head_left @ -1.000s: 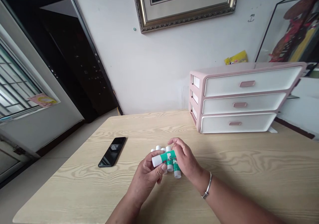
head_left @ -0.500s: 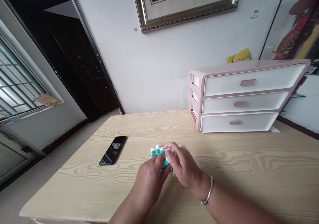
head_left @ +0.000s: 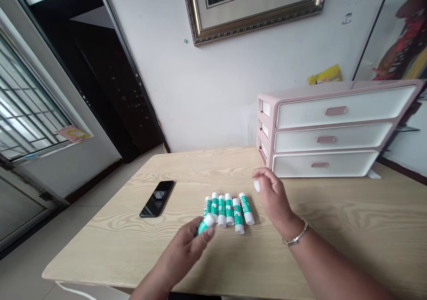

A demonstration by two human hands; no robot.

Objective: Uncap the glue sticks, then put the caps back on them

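My left hand [head_left: 182, 253] is closed around a green-and-white glue stick [head_left: 205, 224], tilted up with its white end showing. To the right, my right hand [head_left: 275, 198] is raised over the table, its fingers pinching a small white cap [head_left: 256, 186], mostly hidden by the fingers. Between the hands, several more glue sticks lie side by side on the table; one glue stick [head_left: 246, 208] at the right end is slanted and slightly apart from the others, such as the glue stick [head_left: 229, 210] mid-row. The held stick partly covers the row's left end.
A black phone [head_left: 157, 198] lies left on the wooden table [head_left: 110, 246]. At the back right stands a pink-and-white drawer unit [head_left: 325, 139] with a yellow packet [head_left: 325, 75] behind its top. A framed picture [head_left: 260, 28] hangs on the wall.
My hands have parted: the left moved down and left with the glue stick, the right went up and right with the white cap. The row of glue sticks is now uncovered.
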